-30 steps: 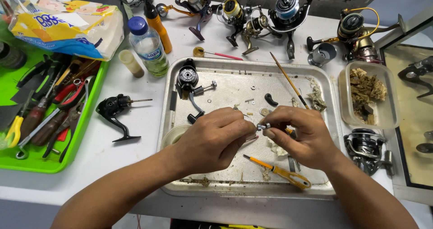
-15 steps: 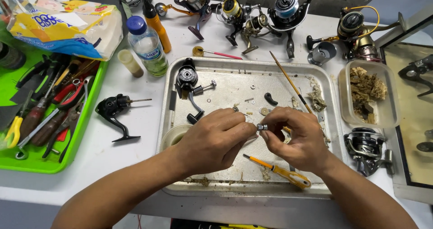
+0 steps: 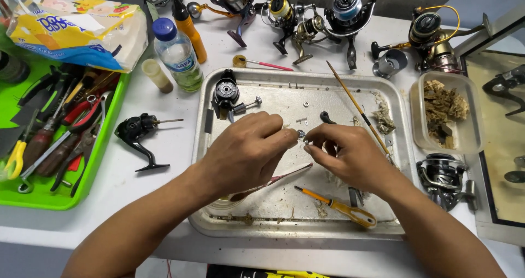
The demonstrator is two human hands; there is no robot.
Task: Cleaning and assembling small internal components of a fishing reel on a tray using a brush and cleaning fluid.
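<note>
Two bare hands meet over the middle of a metal tray [image 3: 208,146] on the white surface [image 3: 164,100]. Left hand [image 3: 243,152] and right hand [image 3: 350,155] each pinch one small metal part [image 3: 302,135] between thumb and fingertips, so the part sits right where the two grips touch, held just above the tray floor. Both grips are closed on it; the other fingers are curled in.

Beneath the hands, on the tray: a yellow-handled screwdriver [image 3: 342,207] near the right wrist, and a thin red-tipped tool [image 3: 273,182] running under the left palm. Black reel body [image 3: 226,94] lies in the tray's far left corner; a long brush [image 3: 358,111] rests slanted along the right side.

Left of the tray: a black reel frame [image 3: 136,135], a water bottle [image 3: 176,53], and a green tray of tools [image 3: 44,141]. Right of it: a clear tub of brown scraps [image 3: 445,114]. Several spinning reels [image 3: 306,15] line the far edge.
</note>
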